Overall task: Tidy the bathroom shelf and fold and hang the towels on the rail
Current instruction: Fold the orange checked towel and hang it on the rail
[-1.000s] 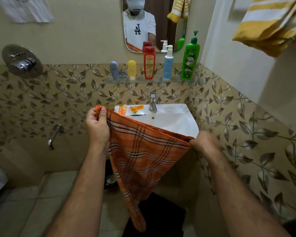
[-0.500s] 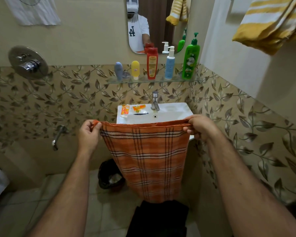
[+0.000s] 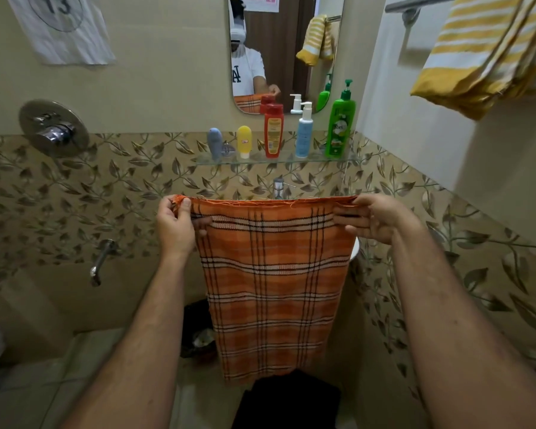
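Observation:
An orange plaid towel (image 3: 273, 289) hangs flat in front of me, stretched by its top edge. My left hand (image 3: 175, 224) pinches the top left corner and my right hand (image 3: 375, 219) pinches the top right corner. Behind it the glass shelf (image 3: 198, 161) carries several bottles in a row: a grey tube (image 3: 214, 144), a yellow tube (image 3: 244, 141), a red bottle (image 3: 273, 130), a blue pump bottle (image 3: 304, 131) and a green pump bottle (image 3: 340, 122). A yellow striped towel (image 3: 483, 54) hangs on the metal rail (image 3: 415, 3) at the upper right.
The towel hides most of the white sink (image 3: 355, 247); its tap (image 3: 278, 187) shows above the top edge. A mirror (image 3: 279, 41) is above the shelf. A shower valve (image 3: 54, 130) and spout (image 3: 101, 261) are on the left wall. A dark bin (image 3: 197, 329) stands on the floor.
The towel went from hanging askew to being stretched level between both hands, and it has risen and now covers the sink and the small items on it.

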Available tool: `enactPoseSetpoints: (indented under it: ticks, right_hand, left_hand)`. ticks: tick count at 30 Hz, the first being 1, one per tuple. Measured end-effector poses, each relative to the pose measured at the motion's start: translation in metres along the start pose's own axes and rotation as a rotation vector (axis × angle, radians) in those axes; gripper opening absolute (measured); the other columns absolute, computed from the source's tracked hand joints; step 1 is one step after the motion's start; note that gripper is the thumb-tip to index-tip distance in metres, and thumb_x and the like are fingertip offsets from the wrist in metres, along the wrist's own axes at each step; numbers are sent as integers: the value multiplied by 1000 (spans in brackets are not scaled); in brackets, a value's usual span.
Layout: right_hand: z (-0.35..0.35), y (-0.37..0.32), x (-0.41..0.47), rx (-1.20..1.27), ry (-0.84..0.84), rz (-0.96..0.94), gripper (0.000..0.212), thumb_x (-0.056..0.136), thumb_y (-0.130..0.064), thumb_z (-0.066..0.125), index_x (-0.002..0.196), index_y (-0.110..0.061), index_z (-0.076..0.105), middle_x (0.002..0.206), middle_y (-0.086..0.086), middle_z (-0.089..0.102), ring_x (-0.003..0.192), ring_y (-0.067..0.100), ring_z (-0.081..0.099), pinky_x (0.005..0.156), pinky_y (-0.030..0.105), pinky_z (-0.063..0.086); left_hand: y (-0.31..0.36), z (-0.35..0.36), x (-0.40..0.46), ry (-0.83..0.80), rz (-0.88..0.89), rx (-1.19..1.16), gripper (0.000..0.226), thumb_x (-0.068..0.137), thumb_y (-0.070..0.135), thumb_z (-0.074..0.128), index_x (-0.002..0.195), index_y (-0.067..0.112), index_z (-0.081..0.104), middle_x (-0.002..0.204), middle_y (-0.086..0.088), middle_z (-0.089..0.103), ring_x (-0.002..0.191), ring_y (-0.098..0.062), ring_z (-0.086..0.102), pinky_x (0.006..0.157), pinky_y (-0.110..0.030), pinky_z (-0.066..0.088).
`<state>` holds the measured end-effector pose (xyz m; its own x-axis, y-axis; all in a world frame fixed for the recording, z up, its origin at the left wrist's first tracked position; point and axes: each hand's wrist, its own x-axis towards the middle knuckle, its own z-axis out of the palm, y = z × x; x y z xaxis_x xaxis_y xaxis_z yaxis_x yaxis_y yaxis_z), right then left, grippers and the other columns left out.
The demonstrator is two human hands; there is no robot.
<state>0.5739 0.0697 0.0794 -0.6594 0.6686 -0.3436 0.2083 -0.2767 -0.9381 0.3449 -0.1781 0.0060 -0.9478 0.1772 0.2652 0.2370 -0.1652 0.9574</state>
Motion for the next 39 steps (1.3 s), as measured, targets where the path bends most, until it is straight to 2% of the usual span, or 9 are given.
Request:
enactPoseSetpoints:
  ticks: [3,8,11,15,25,28,32,36,39]
  right_hand:
    - [-8,1,3,-26,-79,-115,18,91,1,59,106,-4,67,102,11,76,98,25,73,70,31,62]
    - [-8,6,7,-355,78,-376,16,83,-6,74,99,-1,70,80,4,76,74,13,72,61,27,51]
    - [-9,3,13,-437,112,-512,16,87,-15,73,90,0,71,67,2,68,59,9,57,56,22,41]
    - [-15,-12,15,-405,63,-589,8,94,-17,66,92,-10,69,82,-1,70,69,4,65,63,12,47]
    - [-11,-40,41,-103,145,-610,25,104,-30,43,90,-21,62,78,2,66,80,25,67,83,49,58]
    - [-17,-50,46,-113,125,-637,25,100,-36,48,91,-18,63,83,8,69,82,32,69,87,56,57]
    - [-34,-56,38,-272,-117,-620,56,69,-64,73,104,-22,63,98,5,74,88,25,74,81,47,60]
    - [-40,-63,36,-769,-130,-558,38,70,-37,86,104,-32,71,93,-9,76,84,8,73,80,36,58]
    - [-39,-65,36,-655,-88,-652,11,80,-22,80,91,-22,77,83,-6,77,76,9,74,84,40,59]
  left_hand:
    - [3,0,8,30,15,-22,13,104,20,48,94,27,50,90,-9,69,56,-9,70,43,-21,53]
    - [5,3,18,83,31,42,6,104,21,48,104,15,50,87,-6,67,54,-5,68,47,-24,56]
    - [9,9,21,179,115,178,8,102,23,50,102,16,52,81,8,59,65,-3,60,66,-30,53]
    - [20,21,25,215,192,241,11,103,27,47,99,17,50,80,10,54,75,-14,54,66,-27,43]
    - [63,75,36,247,251,241,11,107,22,36,107,13,44,82,11,47,69,0,46,56,-13,35]
    - [68,85,42,216,216,248,17,106,24,36,109,10,47,95,-3,55,81,-16,51,69,-23,36]
    - [77,98,48,186,192,204,28,106,25,36,115,2,51,102,-7,56,92,-20,53,78,-26,40]
    - [83,107,49,162,186,153,20,106,26,35,108,11,48,92,1,55,86,-17,53,77,-29,42]
    - [84,112,46,70,103,44,19,106,28,36,101,16,50,81,7,56,72,-9,56,71,-31,49]
